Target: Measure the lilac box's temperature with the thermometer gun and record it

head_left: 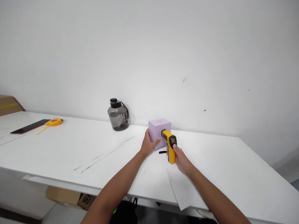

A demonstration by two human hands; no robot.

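- Your left hand (147, 145) is gripping the lilac box (154, 132): fingers round its left side, thumb laid on the face toward you
- Box sits upright on the white table (105, 144), near the wall (149, 56)
- Your right hand (182, 159) is wrapped round the handle of the yellow thermometer gun (172, 152), thumb just below its display
- Gun's nose points at the box's near side; can't tell if it touches
- Black pen (162, 152) lies just left of the gun handle, partly hidden
- White paper (182, 188) lies near the table's front edge, partly under your right forearm
- Dark bottle (118, 116) stands left of the box, well apart
- Yellow tape measure (54, 122) is far left, beside a dark flat panel (30, 127)
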